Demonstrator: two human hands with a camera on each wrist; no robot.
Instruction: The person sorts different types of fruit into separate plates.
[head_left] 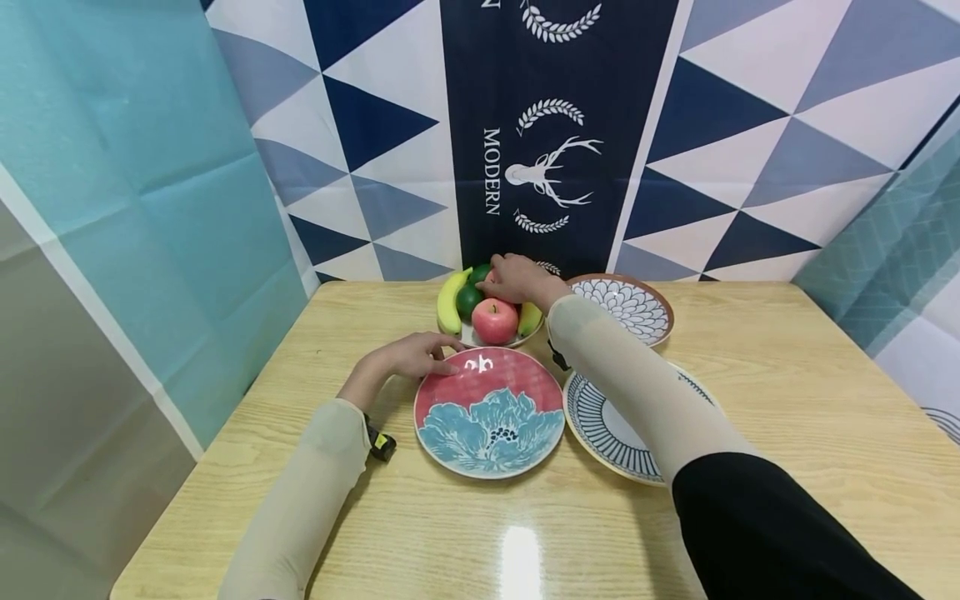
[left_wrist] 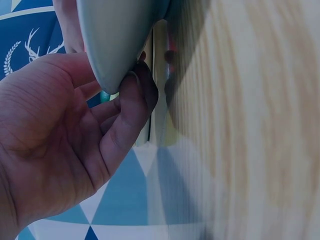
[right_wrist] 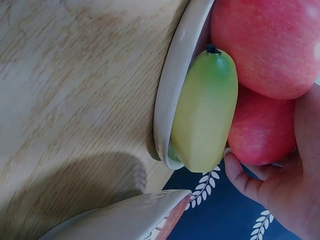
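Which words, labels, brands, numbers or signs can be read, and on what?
"MODERN": sideways on the dark wall panel, beside a stag emblem.
"N": sideways on the same panel, at the head view's top edge; anything further is out of frame.
Too small to read: any marking on the yellow-patched wrist device.

Fruit on dish; first plate before it, second plate right, third plate behind second.
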